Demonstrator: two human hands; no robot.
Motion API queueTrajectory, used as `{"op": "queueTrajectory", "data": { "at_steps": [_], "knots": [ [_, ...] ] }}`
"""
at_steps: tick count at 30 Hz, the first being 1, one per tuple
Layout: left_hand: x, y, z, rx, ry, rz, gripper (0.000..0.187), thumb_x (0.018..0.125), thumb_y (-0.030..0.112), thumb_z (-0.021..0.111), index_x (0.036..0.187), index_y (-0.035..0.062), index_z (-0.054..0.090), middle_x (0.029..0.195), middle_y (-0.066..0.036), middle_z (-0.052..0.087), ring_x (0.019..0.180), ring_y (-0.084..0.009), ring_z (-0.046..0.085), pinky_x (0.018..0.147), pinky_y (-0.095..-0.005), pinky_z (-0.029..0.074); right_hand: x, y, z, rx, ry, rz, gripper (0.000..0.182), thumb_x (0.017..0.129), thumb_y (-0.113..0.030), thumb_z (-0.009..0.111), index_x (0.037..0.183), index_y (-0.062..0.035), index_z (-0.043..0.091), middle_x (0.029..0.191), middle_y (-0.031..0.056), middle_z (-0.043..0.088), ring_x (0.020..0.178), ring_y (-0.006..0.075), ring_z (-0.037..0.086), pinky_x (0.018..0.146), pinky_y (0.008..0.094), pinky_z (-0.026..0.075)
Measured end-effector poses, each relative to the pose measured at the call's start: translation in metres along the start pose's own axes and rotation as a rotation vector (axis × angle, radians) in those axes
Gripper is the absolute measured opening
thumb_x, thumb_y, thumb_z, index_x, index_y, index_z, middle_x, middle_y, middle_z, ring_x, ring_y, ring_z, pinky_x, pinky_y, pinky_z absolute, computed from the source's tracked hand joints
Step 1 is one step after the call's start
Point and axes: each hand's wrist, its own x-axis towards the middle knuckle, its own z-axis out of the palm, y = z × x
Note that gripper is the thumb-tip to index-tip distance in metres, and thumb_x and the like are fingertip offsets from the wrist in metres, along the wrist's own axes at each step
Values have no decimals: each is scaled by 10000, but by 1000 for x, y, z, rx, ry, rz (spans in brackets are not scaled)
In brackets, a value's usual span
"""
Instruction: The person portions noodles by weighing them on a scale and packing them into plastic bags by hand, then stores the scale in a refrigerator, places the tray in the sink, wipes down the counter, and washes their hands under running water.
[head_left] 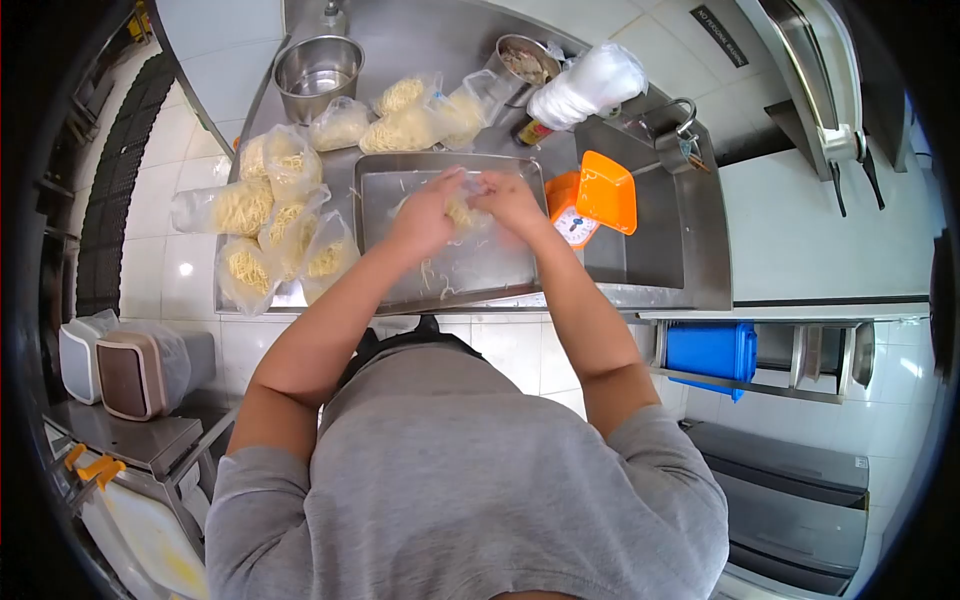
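Note:
Over a shallow metal tray (490, 272), my left hand (428, 212) and my right hand (510, 202) are close together, fingers closed on a clear plastic bag of noodles (462, 214). The bag's upper part lies between my fingertips, slightly blurred. Loose noodle strands (428, 275) are scattered on the tray. Filled noodle bags (243, 208) are heaped on the counter left of the tray, and more bags of noodles (405, 128) lie behind it. Right of my right hand stands an orange kitchen scale (574, 226) with an orange pan (607, 190).
A metal pot (318, 85) stands at the back left. Toward the back right are a pot with some contents (527, 62), a roll of plastic bags (590, 88) and a bottle (530, 130). A sink basin (645, 255) is on the right. Bins (130, 370) stand at lower left.

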Motion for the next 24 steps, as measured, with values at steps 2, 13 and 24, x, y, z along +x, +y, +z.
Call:
{"op": "queueTrajectory", "data": {
  "at_steps": [2, 13, 24],
  "knots": [
    [-4, -33, 11, 62, 56, 14, 670, 686, -105, 464, 1337, 40, 408, 1419, -139, 372, 928, -281, 617, 659, -324, 530, 2, -9, -13, 118, -41, 156, 384, 747, -157, 716, 1082, 6, 622, 1024, 124, 655, 899, 155, 613, 779, 292, 480],
    [-15, 44, -39, -382, -16, -318, 681, 700, -124, 432, 1352, 70, 403, 1417, -111, 379, 513, -144, 570, 451, -267, 484, 6, 116, -110, 8, 450, 357, 687, 807, -540, 593, 1249, -20, 515, 1156, 225, 587, 1124, 319, 536, 943, 371, 411],
    [-31, 45, -58, -396, 69, -498, 648, 739, -114, 439, 1361, 64, 395, 1173, -149, 559, 493, -125, 537, 447, -268, 473, -10, 134, -26, -434, 914, 208, 350, 858, -341, 611, 807, -4, 535, 776, 203, 601, 729, 382, 575, 667, 451, 450]
  ]
}}
